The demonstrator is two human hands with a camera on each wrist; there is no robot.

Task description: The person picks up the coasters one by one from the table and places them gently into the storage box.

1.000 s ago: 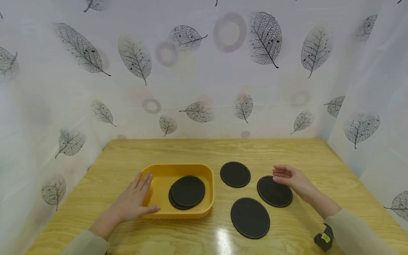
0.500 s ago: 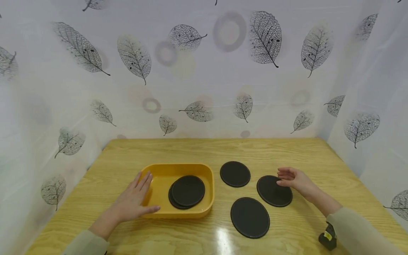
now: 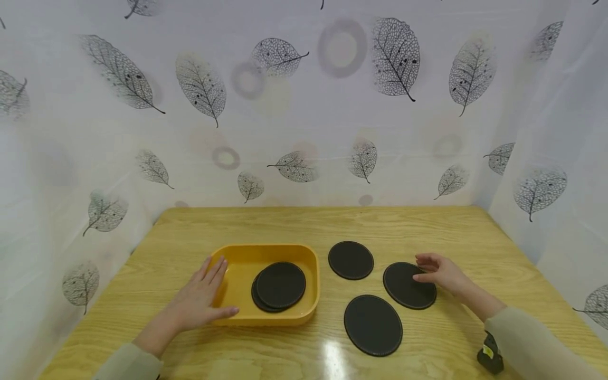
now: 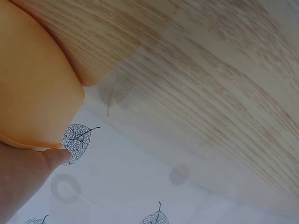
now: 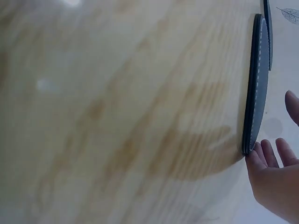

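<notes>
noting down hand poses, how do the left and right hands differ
Place: the left hand touches the yellow tray; the right hand is at the rightmost black disc. Pose: the left hand is spread wide; the right hand is loosely curved. Both extend from beige sleeves.

Wide open along the table's (image 3: 266,226) far edge, a bare strip behind everything! Between yellow tub (image 3: 266,321) and far disc (image 3: 351,260), just a slim lane, broader beside the near disc (image 3: 373,325). Left hand (image 3: 197,301) blocks the tub's left rim; right hand (image 3: 444,277) and forearm bar the right disc (image 3: 406,287) from the right edge.
</notes>
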